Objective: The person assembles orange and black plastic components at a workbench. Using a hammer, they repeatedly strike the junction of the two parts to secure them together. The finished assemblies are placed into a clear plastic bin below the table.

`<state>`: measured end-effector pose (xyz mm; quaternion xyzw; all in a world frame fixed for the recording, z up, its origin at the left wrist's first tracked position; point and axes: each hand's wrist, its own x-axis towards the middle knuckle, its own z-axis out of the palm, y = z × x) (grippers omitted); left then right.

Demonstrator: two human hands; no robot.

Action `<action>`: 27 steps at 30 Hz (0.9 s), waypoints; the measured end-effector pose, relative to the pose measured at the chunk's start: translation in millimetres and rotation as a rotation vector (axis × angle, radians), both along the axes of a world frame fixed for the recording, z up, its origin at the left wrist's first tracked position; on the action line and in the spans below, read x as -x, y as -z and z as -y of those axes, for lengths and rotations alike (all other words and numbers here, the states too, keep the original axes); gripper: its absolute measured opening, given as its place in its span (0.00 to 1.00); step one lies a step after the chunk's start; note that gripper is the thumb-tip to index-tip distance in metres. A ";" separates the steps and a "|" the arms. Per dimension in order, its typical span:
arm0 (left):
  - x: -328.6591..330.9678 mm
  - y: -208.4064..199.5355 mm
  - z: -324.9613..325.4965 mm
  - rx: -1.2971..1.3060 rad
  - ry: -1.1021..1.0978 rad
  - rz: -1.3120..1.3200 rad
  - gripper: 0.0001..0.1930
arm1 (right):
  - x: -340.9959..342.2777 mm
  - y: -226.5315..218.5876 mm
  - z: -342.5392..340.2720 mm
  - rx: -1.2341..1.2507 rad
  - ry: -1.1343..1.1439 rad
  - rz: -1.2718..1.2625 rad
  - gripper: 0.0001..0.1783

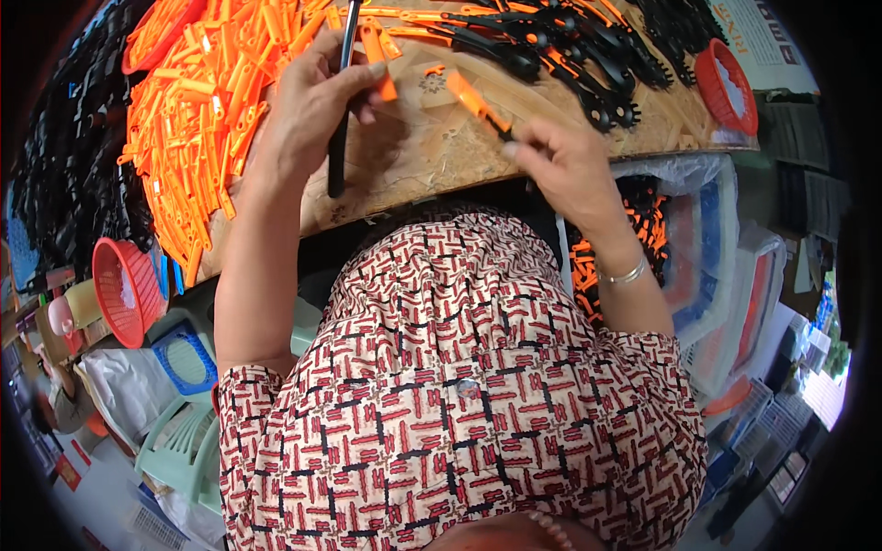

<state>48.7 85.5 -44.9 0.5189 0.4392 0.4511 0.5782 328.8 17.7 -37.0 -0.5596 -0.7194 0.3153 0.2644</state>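
My left hand (317, 106) is closed over the table, pinching an orange plastic handle piece (375, 60) between thumb and fingers. A long, slim black plastic piece (337, 165) also runs through this hand and points down toward the table's near edge. To the right, my right hand (568, 170) grips the black end of an orange handle (473, 99), whose orange part points up and left. What lies under the right palm is hidden. A small orange piece (435, 70) rests on the wooden tabletop (413, 156) between the hands.
A large heap of orange handles (197, 110) covers the table's left side. Black kitchen utensils with orange handles (570, 46) lie at the far right, near a red basket (726, 87). Another red basket (127, 292) stands at left. A bin of orange and black pieces (648, 230) sits below the table's right edge.
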 end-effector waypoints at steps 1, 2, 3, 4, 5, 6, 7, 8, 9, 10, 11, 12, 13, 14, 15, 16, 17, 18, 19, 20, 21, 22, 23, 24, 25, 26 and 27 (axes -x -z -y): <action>-8.0 0.7 7.2 0.047 0.028 0.015 0.10 | -5.8 14.1 11.7 0.300 0.055 -0.180 0.06; -17.1 1.6 13.8 0.094 0.056 0.028 0.09 | -10.3 25.6 22.1 0.596 0.112 -0.364 0.08; -27.3 2.5 19.9 0.148 0.101 0.102 0.09 | -10.8 29.4 30.1 0.664 0.100 -0.378 0.08; -38.0 5.2 28.1 0.171 0.106 0.162 0.13 | -8.9 35.4 36.1 0.731 0.078 -0.392 0.09; -47.7 7.8 34.5 0.208 0.143 0.170 0.15 | -9.6 49.9 42.4 0.763 0.058 -0.421 0.10; -55.1 11.3 38.6 0.244 0.184 0.176 0.17 | -6.3 47.3 45.3 0.759 0.049 -0.441 0.10; -60.9 19.9 41.9 0.246 0.205 0.154 0.20 | -3.5 46.6 46.7 0.732 0.064 -0.472 0.11; -64.7 21.5 48.5 0.285 0.197 0.106 0.20 | -1.0 47.2 47.9 0.706 0.080 -0.503 0.12; -67.6 20.8 51.5 0.278 0.191 0.058 0.19 | -0.5 49.0 47.5 0.701 0.079 -0.520 0.12; -69.8 20.6 53.2 0.270 0.184 0.010 0.19 | -0.2 51.9 46.8 0.696 0.077 -0.536 0.13; -71.4 18.5 53.1 0.266 0.186 -0.021 0.18 | 0.5 53.4 46.8 0.691 0.075 -0.552 0.13; -72.3 16.5 53.4 0.265 0.183 -0.051 0.18 | 2.8 53.4 47.6 0.670 0.090 -0.568 0.13; -73.2 15.8 53.9 0.263 0.180 -0.082 0.18 | 5.3 52.5 48.2 0.650 0.104 -0.583 0.13; -75.0 17.2 55.4 0.261 0.171 -0.085 0.17 | 6.2 52.3 48.9 0.630 0.118 -0.599 0.14; -74.7 19.5 55.9 0.257 0.161 -0.086 0.17 | 8.2 55.8 48.2 0.645 0.116 -0.623 0.14; -73.6 21.8 56.2 0.253 0.151 -0.087 0.17 | 10.0 58.1 47.0 0.652 0.119 -0.625 0.14; -71.0 24.5 56.0 0.268 0.135 -0.066 0.16 | 11.8 60.0 45.6 0.660 0.121 -0.628 0.14; -70.0 26.8 56.7 0.282 0.120 -0.045 0.16 | 11.5 60.4 45.8 0.668 0.125 -0.630 0.14; -69.2 27.8 57.2 0.297 0.106 -0.023 0.16 | 12.1 60.3 46.0 0.678 0.131 -0.640 0.14; -69.0 26.9 57.4 0.291 0.106 -0.036 0.16 | 13.6 60.1 46.2 0.688 0.137 -0.650 0.14; -69.2 25.4 56.9 0.283 0.107 -0.048 0.15 | 14.2 59.9 46.1 0.696 0.143 -0.659 0.15; -69.5 24.7 56.8 0.275 0.107 -0.059 0.15 | 14.1 61.8 46.8 0.692 0.141 -0.657 0.15; -70.5 25.8 57.7 0.265 0.113 -0.052 0.15 | 13.9 65.3 48.0 0.688 0.140 -0.655 0.15; -71.8 28.0 59.1 0.256 0.117 -0.045 0.15 | 14.3 67.2 48.4 0.685 0.136 -0.652 0.15; -73.0 29.1 60.3 0.247 0.120 -0.038 0.15 | 14.7 66.7 48.1 0.689 0.135 -0.653 0.14; -73.9 28.3 61.6 0.219 0.108 -0.089 0.15 | 15.3 65.6 47.7 0.694 0.135 -0.654 0.13; -75.3 27.1 63.4 0.191 0.096 -0.140 0.15 | 15.2 64.2 47.6 0.698 0.134 -0.654 0.13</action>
